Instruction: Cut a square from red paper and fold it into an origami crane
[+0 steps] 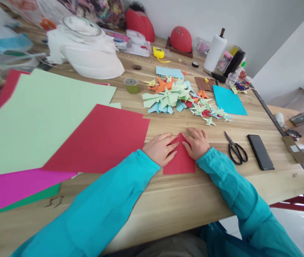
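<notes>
A small red paper piece (180,160), folded to a point at its top, lies on the wooden table (189,200) in front of me. My left hand (160,148) lies flat on its left flap, fingers stretched toward the point. My right hand (198,142) presses its right flap, fingers flat and together. Both arms wear teal sleeves.
Large red (100,139), pale green (39,117), magenta (15,189) paper sheets lie at left. A pile of folded paper shapes (178,98) sits behind. Scissors (236,149) and a black phone (260,151) lie at right, a teal sheet (229,100) beyond, a paper-towel roll (215,53) at the back.
</notes>
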The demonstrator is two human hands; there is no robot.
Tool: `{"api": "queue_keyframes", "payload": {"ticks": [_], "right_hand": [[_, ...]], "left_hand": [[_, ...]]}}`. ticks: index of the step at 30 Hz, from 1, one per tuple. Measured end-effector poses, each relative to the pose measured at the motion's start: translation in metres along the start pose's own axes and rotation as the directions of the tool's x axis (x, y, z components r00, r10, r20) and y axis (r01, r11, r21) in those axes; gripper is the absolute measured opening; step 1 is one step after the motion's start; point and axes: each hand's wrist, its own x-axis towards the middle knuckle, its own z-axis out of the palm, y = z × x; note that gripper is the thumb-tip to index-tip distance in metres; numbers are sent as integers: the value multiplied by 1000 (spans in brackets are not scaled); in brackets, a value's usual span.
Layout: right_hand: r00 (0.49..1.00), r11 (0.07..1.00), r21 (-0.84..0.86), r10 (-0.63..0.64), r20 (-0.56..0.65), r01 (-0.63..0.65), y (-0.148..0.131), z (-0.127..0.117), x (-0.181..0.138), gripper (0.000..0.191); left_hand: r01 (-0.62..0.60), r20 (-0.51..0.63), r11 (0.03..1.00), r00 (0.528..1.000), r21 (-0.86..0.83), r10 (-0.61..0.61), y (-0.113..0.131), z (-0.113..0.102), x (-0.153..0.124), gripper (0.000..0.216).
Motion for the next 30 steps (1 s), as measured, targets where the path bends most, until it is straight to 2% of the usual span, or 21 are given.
{"api": "queue_keyframes", "payload": {"ticks": [19, 26, 30], "right_hand": [[1000, 1000, 18, -2, 2, 2, 0, 0, 1, 43], [997, 997, -76, -24, 74, 30, -2, -5, 1, 40], [997, 997, -71, -9, 81, 15, -4, -7, 2, 41]], "left_hand": [[-1, 7, 1000, 1000, 11, 0, 1, -1, 1, 35], [-11, -8, 1000, 1000, 24, 11, -1, 2, 0, 36], [-17, -4, 1000, 1000, 14, 17, -1, 2, 0, 36]]}}
